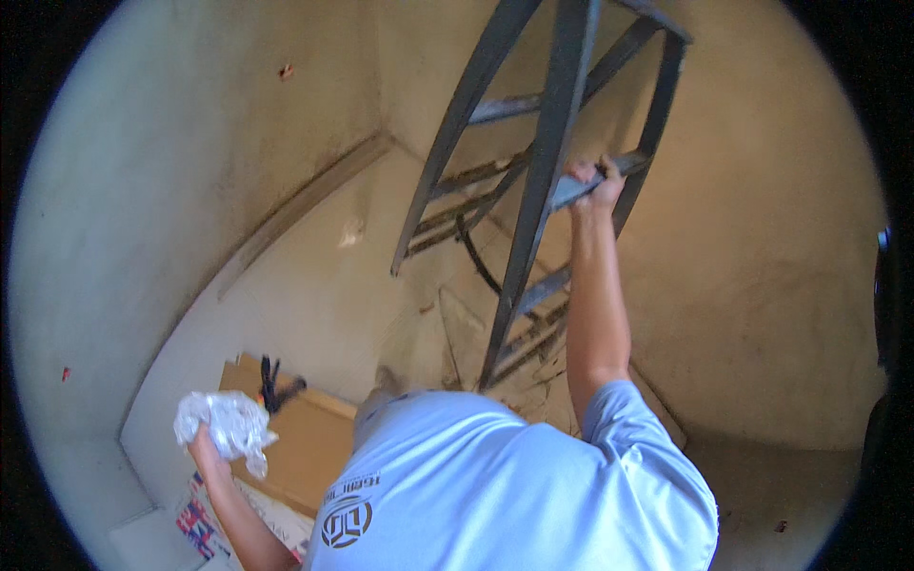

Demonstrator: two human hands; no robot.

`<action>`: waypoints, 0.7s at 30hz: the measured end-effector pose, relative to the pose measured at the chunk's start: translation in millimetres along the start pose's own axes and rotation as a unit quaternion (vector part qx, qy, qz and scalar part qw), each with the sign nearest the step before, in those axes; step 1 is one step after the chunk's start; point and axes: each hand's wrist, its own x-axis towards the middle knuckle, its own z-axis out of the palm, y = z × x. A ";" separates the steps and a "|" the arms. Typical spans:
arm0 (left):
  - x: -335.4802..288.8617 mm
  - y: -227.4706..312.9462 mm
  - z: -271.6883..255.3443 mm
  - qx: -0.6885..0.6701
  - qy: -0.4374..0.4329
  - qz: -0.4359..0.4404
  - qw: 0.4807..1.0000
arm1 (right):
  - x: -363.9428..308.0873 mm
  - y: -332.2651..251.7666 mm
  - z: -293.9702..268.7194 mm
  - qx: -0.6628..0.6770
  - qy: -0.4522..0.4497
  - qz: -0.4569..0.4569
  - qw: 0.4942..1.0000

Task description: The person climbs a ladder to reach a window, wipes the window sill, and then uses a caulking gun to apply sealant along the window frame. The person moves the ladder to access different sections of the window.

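Observation:
My right hand (pixel 602 187) is wrapped round a rung of a dark grey stepladder (pixel 550 133), with the arm stretched far forward. The ladder leans at a slant, its two sides spread apart and its rails scuffed. A dark curved strap or cable hangs between its legs. At the lower left, my left hand (pixel 202 449) is closed on a crumpled clear plastic bag (pixel 227 425). That bag covers most of the fingers, and what it contains, if anything, I cannot make out.
On the pale floor at the lower left lies a brown cardboard sheet (pixel 300 452) with a black tool (pixel 277 383) on it. A printed white sheet or carton (pixel 202 521) is beside my left forearm. Bare stained walls (pixel 762 209) surround the ladder. A skirting strip (pixel 305 205) follows the left wall.

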 end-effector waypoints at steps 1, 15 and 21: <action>6.2 -7.9 -0.1 0.045 0.045 0.031 0.998 | -3.5 8.5 4.0 -0.043 -0.016 -0.012 0.999; 294.2 141.0 166.0 0.131 -0.075 -0.002 0.988 | -55.7 131.1 44.4 -0.112 0.194 0.107 0.969; 373.2 200.9 184.0 0.149 -0.083 0.001 0.985 | -77.6 178.2 31.4 -0.180 0.281 0.043 0.942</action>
